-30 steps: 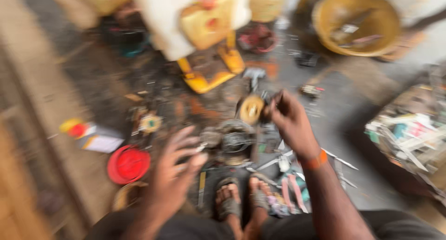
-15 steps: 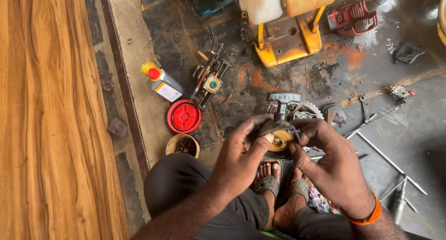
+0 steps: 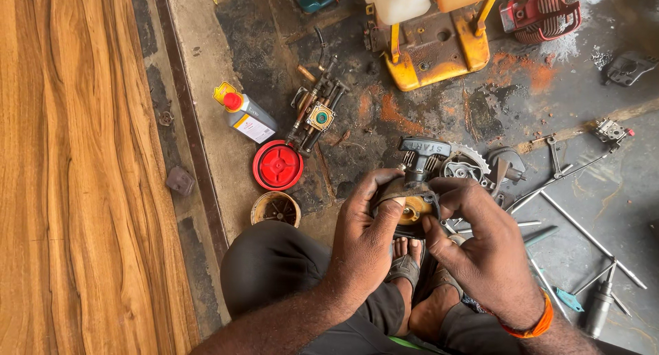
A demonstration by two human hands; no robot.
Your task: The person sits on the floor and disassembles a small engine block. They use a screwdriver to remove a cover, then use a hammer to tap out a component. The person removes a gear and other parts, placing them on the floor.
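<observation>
Both hands grip one round, greasy metal part (image 3: pixel 412 207) with a yellow centre, above the sandalled feet: left hand (image 3: pixel 364 242) wrapped around its left edge, right hand (image 3: pixel 480 252) pinching its right. Left of them lie a ribbed red plastic lid (image 3: pixel 277 165) and a grey bottle (image 3: pixel 248 118) with red cap and pale label.

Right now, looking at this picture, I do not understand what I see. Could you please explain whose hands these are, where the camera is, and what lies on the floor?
The camera sits on a person's head and looks down, so you see their own two bare hands, knees and sandalled feet. The left hand and right hand together hold a small round engine part, dark with a yellow middle. On the oily floor lie a red round lid, a small bottle with a red cap, a rusty tin, a carburettor-like part, long metal rods and a yellow machine base. A wooden panel lies on the left.
</observation>
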